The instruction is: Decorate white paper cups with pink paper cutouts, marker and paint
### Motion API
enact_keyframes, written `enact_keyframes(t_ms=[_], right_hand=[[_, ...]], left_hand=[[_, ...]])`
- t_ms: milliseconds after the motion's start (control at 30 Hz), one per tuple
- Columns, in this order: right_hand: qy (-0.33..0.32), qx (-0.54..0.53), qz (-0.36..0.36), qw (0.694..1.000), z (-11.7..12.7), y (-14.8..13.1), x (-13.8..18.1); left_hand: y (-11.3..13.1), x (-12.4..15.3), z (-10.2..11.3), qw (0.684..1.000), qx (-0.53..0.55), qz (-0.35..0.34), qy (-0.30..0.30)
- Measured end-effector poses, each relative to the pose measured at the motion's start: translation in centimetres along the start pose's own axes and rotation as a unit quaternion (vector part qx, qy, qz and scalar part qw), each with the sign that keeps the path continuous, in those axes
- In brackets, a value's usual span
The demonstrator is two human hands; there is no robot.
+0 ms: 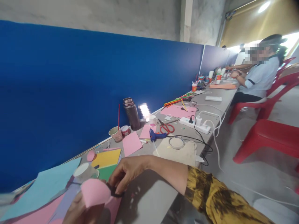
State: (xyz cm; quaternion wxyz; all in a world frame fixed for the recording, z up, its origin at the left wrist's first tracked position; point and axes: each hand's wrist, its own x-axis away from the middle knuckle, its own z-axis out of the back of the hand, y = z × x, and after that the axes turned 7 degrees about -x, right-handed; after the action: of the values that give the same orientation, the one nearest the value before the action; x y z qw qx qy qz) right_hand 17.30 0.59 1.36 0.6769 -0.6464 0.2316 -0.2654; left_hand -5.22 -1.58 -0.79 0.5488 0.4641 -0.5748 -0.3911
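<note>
My left hand (78,207), low in the view and partly hidden behind the paper, is closed on a rounded piece of pink paper (95,191). Just right of it, my right hand (123,174) has its fingers wrapped round the dark handles of scissors (114,190). The blades are not visible; they seem to be at the paper's right edge. A white paper cup (85,172) lies tipped behind the pink piece. Yellow paper (106,158) and green paper (106,171) lie beyond my hands, with blue paper (50,182) to the left.
A blue partition (93,81) runs along the table's back. Near it stand a dark flask (132,115) and a cup with a red stick (116,134). A blue glue gun (157,135), red-handled scissors (167,128) and a power strip (195,125) with trailing cables lie rightward. Another person (259,74) sits farther along.
</note>
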Motion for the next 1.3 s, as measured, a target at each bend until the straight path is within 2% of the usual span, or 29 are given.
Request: enact_keyframes(t_ms=[67,133,167,200,233,367,500,600,733,767,800,900,933,1000,1067,1133,1200,1300], right_hand=[[0.02,0.036,0.006,0.999,0.7,-0.4,0.4],[0.102,0.107,0.01,0.989,1.7,-0.8,1.1],[0.171,0.161,-0.009,0.972,2.3,-0.9,1.5],[0.256,0.229,-0.05,0.938,2.9,-0.9,2.0],[0.29,0.256,-0.07,0.919,3.6,-0.8,2.5],[0.331,0.308,-0.141,0.881,5.3,0.7,3.8],[0.343,0.361,-0.202,0.843,5.3,2.4,3.2],[0.362,0.406,-0.203,0.814,4.8,2.6,2.2],[0.392,0.451,-0.153,0.787,3.5,1.5,1.5],[0.395,0.438,-0.12,0.799,3.2,1.2,1.4],[0.389,0.405,-0.076,0.824,2.8,0.9,1.3],[0.302,0.214,0.05,0.928,1.7,0.6,1.2],[0.263,0.151,0.067,0.951,1.4,0.6,1.1],[0.197,0.078,0.057,0.976,1.0,0.8,1.1],[0.167,0.049,0.043,0.984,0.8,1.0,1.1],[0.171,0.036,0.045,0.984,0.6,1.1,0.9],[0.216,0.003,0.072,0.974,0.2,1.3,0.5],[0.304,-0.096,0.118,0.94,-0.7,2.0,-0.6]], left_hand=[[0.3,0.0,-1.0,0.999,0.015,-0.01,-0.043],[0.5,0.0,-1.9,0.996,0.015,-0.047,-0.071],[0.5,-0.1,-2.3,0.995,0.024,-0.073,-0.059],[0.4,-0.2,-2.4,0.994,0.031,-0.09,-0.057],[0.3,-0.2,-2.5,0.993,0.035,-0.101,-0.059],[-0.1,0.0,-2.5,0.993,0.052,-0.086,-0.063],[-0.4,0.3,-2.7,0.994,0.042,-0.081,-0.065],[-0.7,0.2,-2.6,0.994,0.03,-0.088,-0.058],[-0.8,0.3,-2.4,0.989,-0.055,-0.124,-0.059],[-0.7,0.6,-2.4,0.987,-0.081,-0.127,-0.063],[-0.6,0.8,-2.4,0.984,-0.103,-0.128,-0.069],[-0.2,1.5,-2.8,0.977,-0.143,-0.129,-0.091],[-0.1,1.7,-2.9,0.975,-0.153,-0.133,-0.096],[0.0,1.8,-3.0,0.969,-0.175,-0.141,-0.099],[0.0,1.7,-3.0,0.966,-0.19,-0.149,-0.097],[0.0,1.8,-3.1,0.966,-0.18,-0.153,-0.105],[-0.1,2.0,-3.3,0.973,-0.113,-0.148,-0.137],[-0.6,2.2,-3.9,0.972,0.06,-0.124,-0.191]])
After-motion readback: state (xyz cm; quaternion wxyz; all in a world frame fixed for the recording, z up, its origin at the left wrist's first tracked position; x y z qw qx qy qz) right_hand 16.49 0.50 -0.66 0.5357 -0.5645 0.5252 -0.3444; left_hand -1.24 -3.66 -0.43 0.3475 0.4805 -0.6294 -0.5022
